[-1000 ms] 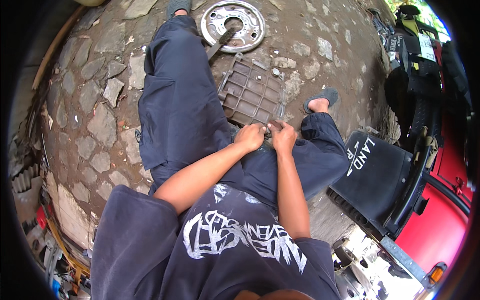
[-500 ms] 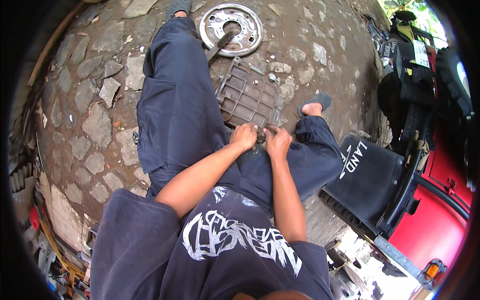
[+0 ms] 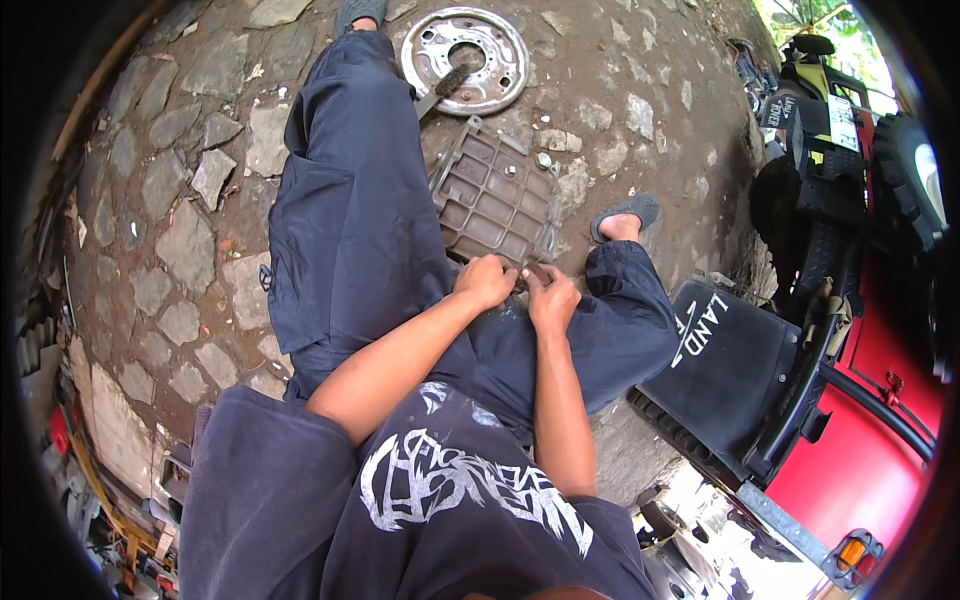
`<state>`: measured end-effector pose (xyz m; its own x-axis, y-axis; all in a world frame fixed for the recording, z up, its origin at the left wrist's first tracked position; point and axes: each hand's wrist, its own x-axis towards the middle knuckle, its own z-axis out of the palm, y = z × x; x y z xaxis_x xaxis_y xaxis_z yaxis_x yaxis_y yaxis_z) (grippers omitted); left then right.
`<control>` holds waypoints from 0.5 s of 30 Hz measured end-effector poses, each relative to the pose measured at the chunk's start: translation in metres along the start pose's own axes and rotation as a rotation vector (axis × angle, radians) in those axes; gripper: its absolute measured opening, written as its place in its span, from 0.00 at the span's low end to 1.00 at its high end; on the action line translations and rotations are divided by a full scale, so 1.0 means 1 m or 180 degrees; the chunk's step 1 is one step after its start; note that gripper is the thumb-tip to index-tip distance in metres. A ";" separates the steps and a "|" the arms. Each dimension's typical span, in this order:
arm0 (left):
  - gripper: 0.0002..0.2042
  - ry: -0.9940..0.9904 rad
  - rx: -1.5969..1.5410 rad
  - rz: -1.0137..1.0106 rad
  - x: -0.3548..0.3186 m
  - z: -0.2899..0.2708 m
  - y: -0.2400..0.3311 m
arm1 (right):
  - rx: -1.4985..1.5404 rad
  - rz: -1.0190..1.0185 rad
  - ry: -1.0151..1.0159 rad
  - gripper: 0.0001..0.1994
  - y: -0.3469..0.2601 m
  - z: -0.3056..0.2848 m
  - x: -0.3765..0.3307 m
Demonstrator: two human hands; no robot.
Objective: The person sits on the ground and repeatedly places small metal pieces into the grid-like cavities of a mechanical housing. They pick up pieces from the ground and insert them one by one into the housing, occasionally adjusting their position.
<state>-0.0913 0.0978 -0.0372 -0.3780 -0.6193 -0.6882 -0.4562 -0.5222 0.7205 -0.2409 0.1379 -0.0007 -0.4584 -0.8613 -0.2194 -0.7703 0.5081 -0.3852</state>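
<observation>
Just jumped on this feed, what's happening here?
A seated person has both hands together in front of the ribbed metal plate on the ground between their legs. The right hand pinches a small dark piece, mostly hidden; the left hand is curled beside it, its grip unclear. Beyond the plate, a brush rests with its bristles over a round metal disc.

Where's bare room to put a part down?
Stony dirt between the round disc and the red vehicle, beyond the right shoe. Also cobbles left of the left trouser leg, though uneven. Crowded between the legs: brush, round disc, ribbed plate close together; left hand and right hand at the plate's near edge.
</observation>
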 end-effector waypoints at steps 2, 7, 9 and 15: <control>0.17 -0.0026 0.0119 0.0008 0.002 -0.002 0.003 | 0.0120 0.0099 0.0015 0.18 -0.006 0.002 0.010; 0.18 -0.0077 -0.0046 -0.0088 0.002 -0.004 0.003 | -0.0029 -0.0183 -0.0082 0.16 0.001 0.003 0.007; 0.17 -0.0135 0.0002 -0.0097 0.004 -0.005 0.006 | -0.0174 -0.0350 -0.0077 0.15 0.003 0.001 0.009; 0.17 -0.0036 0.0057 -0.0172 0.001 -0.002 0.005 | -0.0451 -0.0263 -0.0145 0.16 0.001 0.001 0.012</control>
<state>-0.0922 0.0931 -0.0342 -0.3614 -0.5839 -0.7269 -0.4905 -0.5440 0.6808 -0.2463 0.1275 -0.0047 -0.3729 -0.8979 -0.2339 -0.8608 0.4289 -0.2741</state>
